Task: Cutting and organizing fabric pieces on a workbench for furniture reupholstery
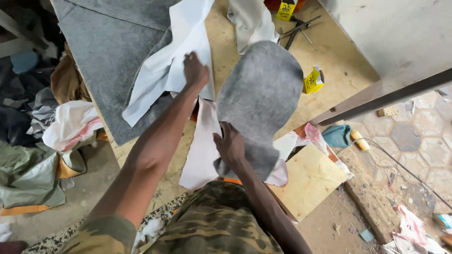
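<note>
Grey felt piece (261, 94), rounded cutout, held up off the wooden table (329, 61) roughly mid-frame, hanging in front of the person's chest. Right hand (230, 146) is closed around its lower edge, thumb side toward camera, so the piece stands up and fans out above the fist. Probably lifted that way to keep it clear of the sheets below.

Left hand (195, 70) is stretched forward, fingers down on a white sheet (181, 51) that lies crumpled across a big grey slab of the same felt-like material (113, 42). Can't tell whether it's pinching the sheet or just pressing it flat; the fingertips are hidden. A second white sheet (202, 150) runs under the right forearm toward the table edge, with an orange strip just showing beneath it.

Packages: two small yellow cartons with black markings. One (313, 81) sits tilted on the table just right of the felt piece, the other (286, 9) at the top edge beside dark metal tools (299, 30). Markings too small to make out.

Further out: plywood square (310, 178) resting at lower right, pink-and-white plastic scraps poking from under it. Teal cloth (338, 135) and a yellow-handled tool (360, 140) on the hexagon-tiled floor, with a dark cable running past. Heap of mixed fabric (47, 141) on the left, below table level.
</note>
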